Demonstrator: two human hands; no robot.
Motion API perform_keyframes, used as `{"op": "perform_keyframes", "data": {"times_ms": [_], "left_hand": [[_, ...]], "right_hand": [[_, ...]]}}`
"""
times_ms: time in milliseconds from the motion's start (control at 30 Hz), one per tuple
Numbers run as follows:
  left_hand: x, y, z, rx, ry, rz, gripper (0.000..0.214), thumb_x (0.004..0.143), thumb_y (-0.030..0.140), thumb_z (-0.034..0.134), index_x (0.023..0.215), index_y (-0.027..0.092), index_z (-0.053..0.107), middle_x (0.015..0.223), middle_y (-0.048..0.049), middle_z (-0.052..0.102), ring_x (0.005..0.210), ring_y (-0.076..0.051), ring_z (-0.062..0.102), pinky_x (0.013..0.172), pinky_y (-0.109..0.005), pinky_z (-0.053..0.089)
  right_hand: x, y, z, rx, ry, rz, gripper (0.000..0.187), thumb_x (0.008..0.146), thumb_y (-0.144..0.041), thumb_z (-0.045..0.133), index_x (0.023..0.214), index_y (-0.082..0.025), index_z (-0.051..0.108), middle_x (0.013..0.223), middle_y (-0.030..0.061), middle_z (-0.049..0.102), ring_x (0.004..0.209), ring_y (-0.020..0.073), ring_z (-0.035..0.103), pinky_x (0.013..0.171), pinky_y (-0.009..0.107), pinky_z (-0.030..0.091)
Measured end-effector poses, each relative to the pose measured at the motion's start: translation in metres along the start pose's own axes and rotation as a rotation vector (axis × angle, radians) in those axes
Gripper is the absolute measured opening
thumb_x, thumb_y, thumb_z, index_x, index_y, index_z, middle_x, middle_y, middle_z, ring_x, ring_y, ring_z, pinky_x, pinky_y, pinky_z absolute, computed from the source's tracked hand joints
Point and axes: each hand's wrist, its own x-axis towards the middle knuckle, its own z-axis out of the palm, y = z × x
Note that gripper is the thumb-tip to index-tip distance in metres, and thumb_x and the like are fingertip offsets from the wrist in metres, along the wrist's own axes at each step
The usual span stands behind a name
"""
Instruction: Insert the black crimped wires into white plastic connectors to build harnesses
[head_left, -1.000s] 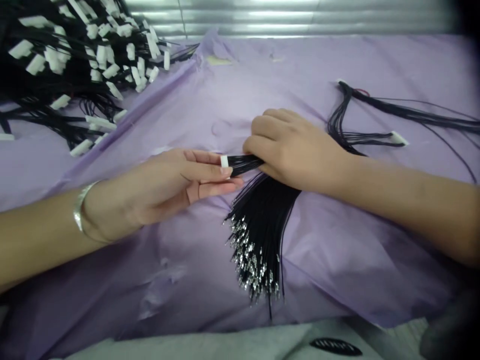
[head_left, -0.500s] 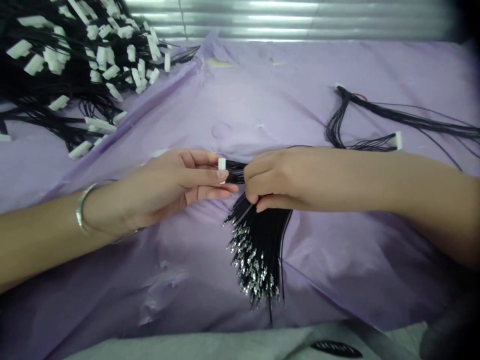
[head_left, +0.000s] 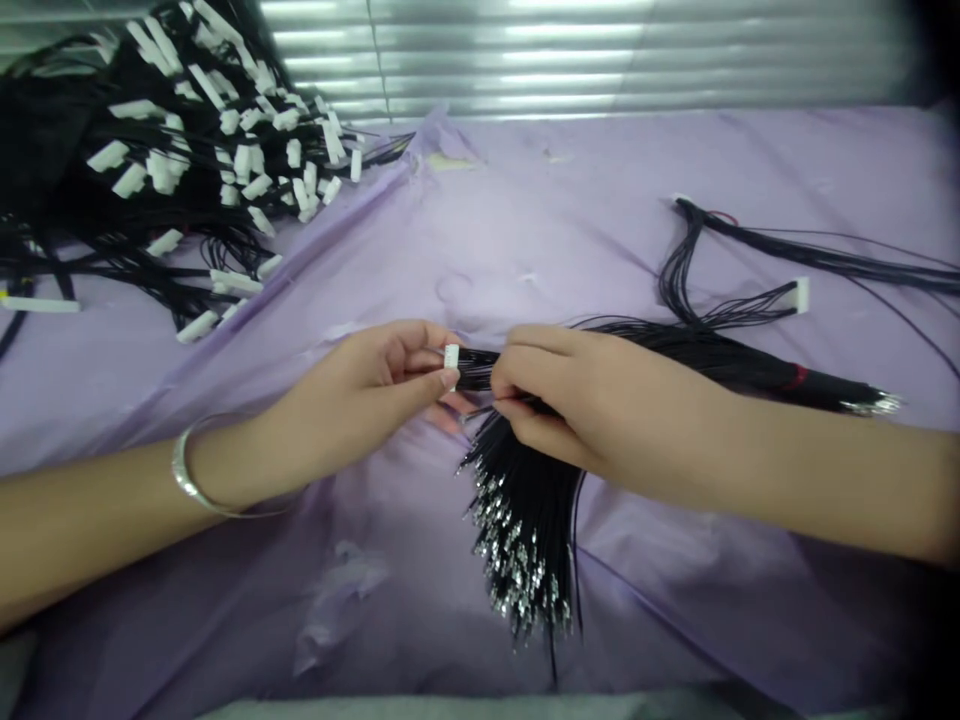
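Observation:
Between the thumb and fingers of my left hand is a small white connector housing. Black wires run from it to the right, under my right hand. The right hand's fingers are pinched together; a thin wire with a metal tip shows at the thumb and forefinger. Just below hangs a thick fan of black wires with silvery crimped ends, lying on the purple cloth. Part of the bundle is hidden by the right hand.
A heap of black wire harnesses with white connectors lies at the far left. Behind the right forearm is a wire bundle with a red tie. A harness with a white connector rests farther back on the purple cloth. Slatted blinds stand behind.
The view has shifted, so everything sits slightly lower and to the right. My right hand has tilted, and a wire tip now shows at its fingers. The red-tied bundle has come into sight.

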Motion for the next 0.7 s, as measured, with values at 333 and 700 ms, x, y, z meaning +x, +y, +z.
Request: {"op": "perform_keyframes", "data": {"times_ms": [333,700], "left_hand": [[0.002,-0.002,-0.002,-0.246,-0.045,-0.114,0.005,0.083,0.014,0.062,0.087,0.014,0.058,0.069,-0.0026,0.066,0.063,-0.009,0.063,0.062,-0.017,0.053],[0.003,-0.005,0.000,-0.246,-0.033,-0.118,0.011,0.086,0.009,0.058,0.094,0.013,0.052,0.084,-0.0049,0.068,0.074,-0.012,0.069,0.075,-0.023,0.058]], "right_hand": [[-0.001,-0.003,0.004,-0.200,0.083,0.194,0.009,0.089,-0.016,0.048,0.087,-0.014,0.057,0.079,0.0041,0.059,0.062,0.0161,0.055,0.051,0.029,0.032],[0.004,0.002,0.006,-0.201,0.086,0.206,0.006,0.085,-0.013,0.054,0.081,-0.014,0.058,0.071,0.0018,0.057,0.053,0.0137,0.049,0.046,0.028,0.027]]}}
